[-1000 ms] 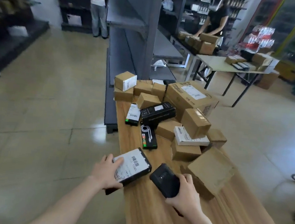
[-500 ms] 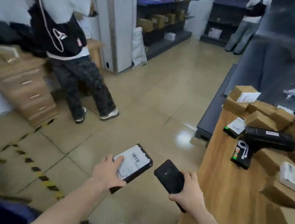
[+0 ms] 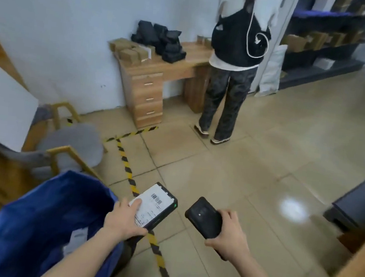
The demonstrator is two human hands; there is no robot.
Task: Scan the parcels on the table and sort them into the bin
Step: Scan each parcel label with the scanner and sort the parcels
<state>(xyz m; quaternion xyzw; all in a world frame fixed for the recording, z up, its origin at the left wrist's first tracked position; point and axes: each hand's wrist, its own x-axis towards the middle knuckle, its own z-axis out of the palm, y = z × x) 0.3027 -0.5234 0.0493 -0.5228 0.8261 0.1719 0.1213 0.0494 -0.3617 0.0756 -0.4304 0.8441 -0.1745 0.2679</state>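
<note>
Just right of the blue bin (image 3: 28,223), a flat black parcel (image 3: 157,204) was gripped by the left hand (image 3: 125,221), its long axis angled away to the right. The bin lay left of both hands, nearer the left; a scanner (image 3: 204,218) was clutched in the right hand (image 3: 227,236).

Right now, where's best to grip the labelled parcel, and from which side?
Probably its free far end, coming from the far side. The labelled parcel is flat and thin, the left hand grips the near end with thumb on the label, and the right hand holds the scanner. Pinch across the broad faces.
</note>
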